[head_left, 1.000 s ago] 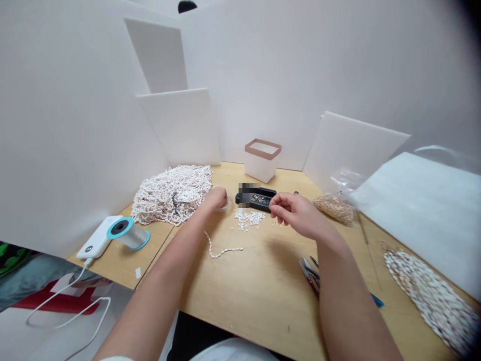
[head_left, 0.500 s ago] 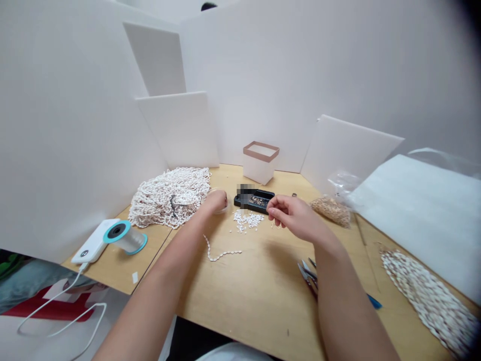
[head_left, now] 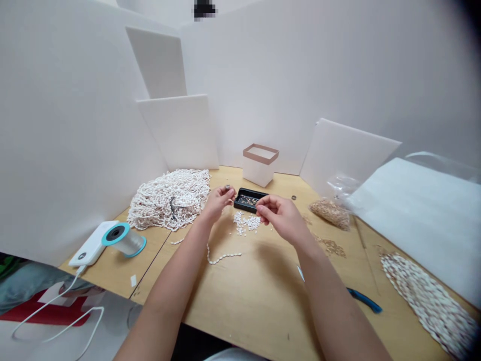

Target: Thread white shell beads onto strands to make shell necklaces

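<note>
My left hand (head_left: 220,203) is closed in a pinch by the left end of a small black tray (head_left: 246,207). What its fingertips hold, if anything, is too small to make out. My right hand (head_left: 276,213) is pinched too, at the tray's right end, and hides part of it; its contents cannot be made out either. Tiny gold and dark pieces lie inside the tray. Just in front, loose white beads (head_left: 246,222) are heaped on the table. A short strand of white beads (head_left: 225,257) curves across the wood beside my left forearm.
Bundled white bead strands (head_left: 169,198) lie at left, near a spool of clear line (head_left: 126,239) and a white power bank (head_left: 93,244). A brown-rimmed box (head_left: 259,165) stands behind. Rightward are a bag of tan beads (head_left: 330,213), a blue-handled tool (head_left: 364,300) and more strands (head_left: 424,301).
My left hand has turned from a fist into a raised pinch and shifted slightly right, towards the tray. My right hand has moved a little left, still pinched.
</note>
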The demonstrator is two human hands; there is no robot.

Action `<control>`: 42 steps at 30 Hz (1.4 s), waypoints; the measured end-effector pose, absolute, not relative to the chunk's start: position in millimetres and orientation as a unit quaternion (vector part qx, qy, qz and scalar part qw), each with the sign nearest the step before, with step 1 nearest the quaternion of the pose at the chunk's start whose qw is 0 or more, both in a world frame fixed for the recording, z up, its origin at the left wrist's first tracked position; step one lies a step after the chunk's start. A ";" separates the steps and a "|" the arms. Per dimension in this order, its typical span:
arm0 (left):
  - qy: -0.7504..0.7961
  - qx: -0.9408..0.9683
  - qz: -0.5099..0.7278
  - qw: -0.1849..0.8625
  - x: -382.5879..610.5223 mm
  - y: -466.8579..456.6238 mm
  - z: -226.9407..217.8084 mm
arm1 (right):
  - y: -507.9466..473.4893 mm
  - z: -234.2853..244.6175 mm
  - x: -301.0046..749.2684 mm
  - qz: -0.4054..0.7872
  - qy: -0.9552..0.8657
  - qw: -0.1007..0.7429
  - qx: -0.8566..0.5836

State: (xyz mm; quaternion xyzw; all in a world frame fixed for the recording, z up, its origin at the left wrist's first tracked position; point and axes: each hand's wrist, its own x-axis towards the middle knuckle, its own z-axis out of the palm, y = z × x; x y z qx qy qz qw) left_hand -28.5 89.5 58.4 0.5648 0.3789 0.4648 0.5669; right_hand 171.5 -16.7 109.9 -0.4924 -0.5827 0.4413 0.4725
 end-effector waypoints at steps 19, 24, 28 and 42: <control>0.161 0.419 0.430 0.783 14.3 27.5 102.0 | -28.9 121.2 146.2 0.444 -0.477 0.630 -0.423; 0.180 0.409 0.437 0.781 15.9 25.9 104.1 | -31.8 121.8 143.7 0.417 -0.479 0.636 -0.439; 0.172 0.407 0.440 0.782 14.9 25.8 103.1 | -31.6 117.9 142.3 0.407 -0.486 0.638 -0.437; 0.178 0.400 0.442 0.783 15.3 28.1 100.4 | -29.8 115.4 139.2 0.385 -0.493 0.645 -0.440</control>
